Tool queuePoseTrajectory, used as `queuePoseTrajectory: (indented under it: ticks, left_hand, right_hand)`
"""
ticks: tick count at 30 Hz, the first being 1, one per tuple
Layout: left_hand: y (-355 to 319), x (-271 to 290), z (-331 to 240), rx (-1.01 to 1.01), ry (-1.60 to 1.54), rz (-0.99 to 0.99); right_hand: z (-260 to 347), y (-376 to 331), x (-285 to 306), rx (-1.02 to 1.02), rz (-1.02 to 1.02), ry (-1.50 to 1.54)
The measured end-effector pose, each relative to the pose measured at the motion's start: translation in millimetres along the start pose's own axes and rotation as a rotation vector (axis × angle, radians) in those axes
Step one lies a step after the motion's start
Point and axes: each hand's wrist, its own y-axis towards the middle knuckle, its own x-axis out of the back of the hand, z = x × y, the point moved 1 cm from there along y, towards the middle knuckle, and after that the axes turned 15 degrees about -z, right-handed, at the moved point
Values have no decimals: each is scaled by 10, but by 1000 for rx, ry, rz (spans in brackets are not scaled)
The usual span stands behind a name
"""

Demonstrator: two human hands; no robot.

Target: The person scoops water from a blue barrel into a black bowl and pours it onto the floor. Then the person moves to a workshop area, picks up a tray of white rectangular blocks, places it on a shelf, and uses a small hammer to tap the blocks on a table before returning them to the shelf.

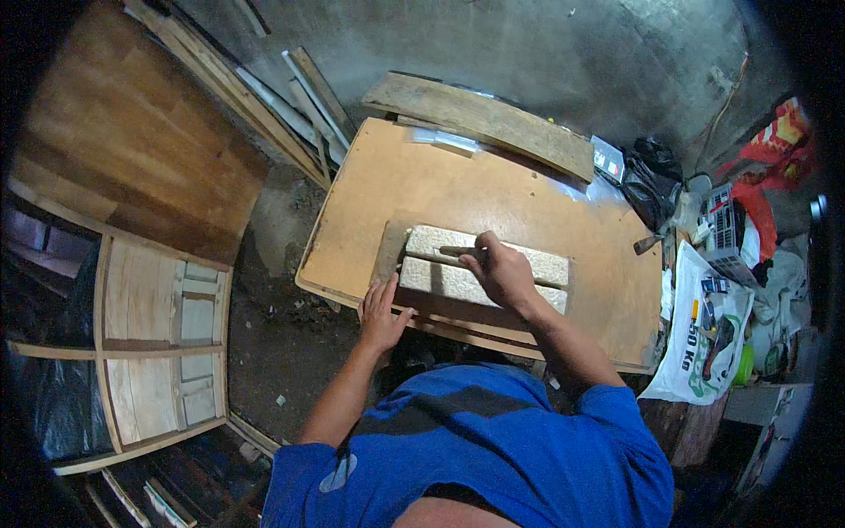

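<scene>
Two long, pale, rough-faced slabs lie side by side on a darker flat board, with a dark narrow gap between them. My right hand is closed around a thin, brownish, stick-like tool above the gap; its exact kind is hard to make out. My left hand rests with fingers spread at the near left corner of the board, close to the table's edge, and holds nothing. Part of the slabs is hidden under my right hand and wrist.
The tan tabletop carries a long wooden plank along its far side. To the right are a white printed sack, a grey crate and a wooden-handled tool. A wooden frame stands at left.
</scene>
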Motion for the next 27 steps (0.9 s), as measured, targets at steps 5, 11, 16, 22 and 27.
queuePoseTrajectory:
  ticks: [5, 11, 16, 22, 27]
  left_hand:
    - [11, 13, -12, 13, 19, 33]
    - [5, 12, -48, 30, 33, 31]
    - [11, -1, -51, 26, 22, 30]
    - [14, -14, -54, 48, 34, 65]
    - [26, -13, -71, 50, 43, 77]
  right_hand:
    - [-286, 37, 281, -156, -6, -8]
    - [-537, -105, 617, -290, -76, -61]
    - [-727, -214, 817, -379, -161, -110]
    - [-922, -322, 1080, -468, -292, -99]
    - [-1058, -409, 1233, -519, -368, -142]
